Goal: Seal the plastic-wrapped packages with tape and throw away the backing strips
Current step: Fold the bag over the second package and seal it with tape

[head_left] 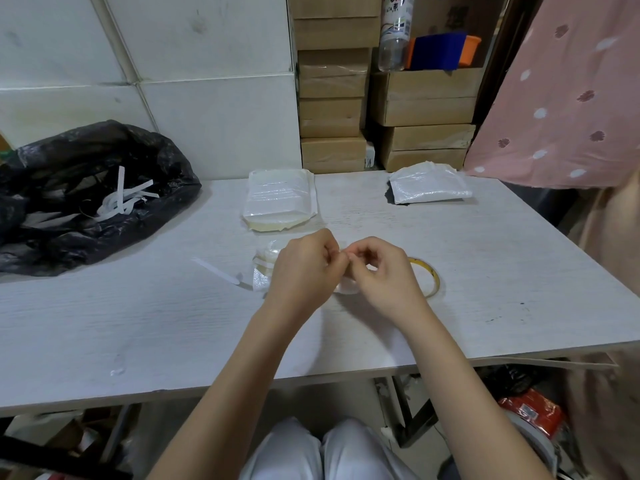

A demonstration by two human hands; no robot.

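My left hand [304, 268] and my right hand [384, 268] meet at the fingertips over the middle of the white table [138, 323], pinching something thin and pale, probably a piece of tape; the hands hide most of it. A small plastic-wrapped package [265, 263] lies under and left of my left hand. A thin yellow tape roll [431, 275] lies flat behind my right hand. A white backing strip [216, 270] lies on the table to the left. A stack of wrapped packages [280, 200] sits farther back, another stack [429, 183] at the back right.
An open black rubbish bag [79, 199] with several white strips inside sits at the table's left. Stacked cardboard boxes [381, 109] stand behind the table. A pink dotted curtain [568, 95] hangs at the right. The table's front edge is close to my knees.
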